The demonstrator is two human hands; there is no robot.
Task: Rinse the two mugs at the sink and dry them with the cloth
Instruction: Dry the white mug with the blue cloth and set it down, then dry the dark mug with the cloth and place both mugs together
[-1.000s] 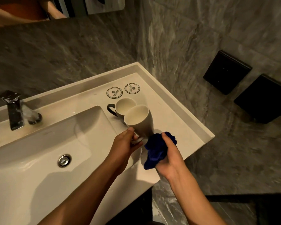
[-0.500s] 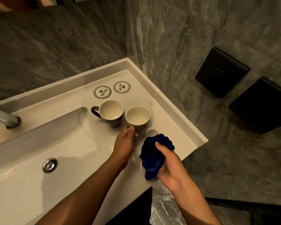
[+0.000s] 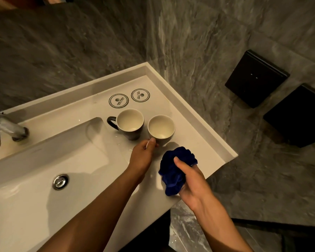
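Observation:
Two mugs, dark outside and pale inside, stand upright side by side on the white counter (image 3: 195, 142) right of the basin. The left mug (image 3: 130, 122) has its handle pointing left. The right mug (image 3: 161, 128) is held at its near side by my left hand (image 3: 142, 157), fingers curled around its hidden handle. My right hand (image 3: 191, 182) grips a bunched dark blue cloth (image 3: 175, 168) just in front of that mug, a little above the counter.
The white basin (image 3: 44, 206) with a metal drain (image 3: 60, 181) lies to the left, a chrome tap (image 3: 9, 130) at its far left. Two round coasters (image 3: 129, 98) lie behind the mugs. Grey stone walls enclose the corner; two black wall boxes (image 3: 256, 79) hang at right.
The right mug, held up and tilted a second ago, now stands on the counter beside the other mug, my left hand still on it. The cloth stays in my right hand.

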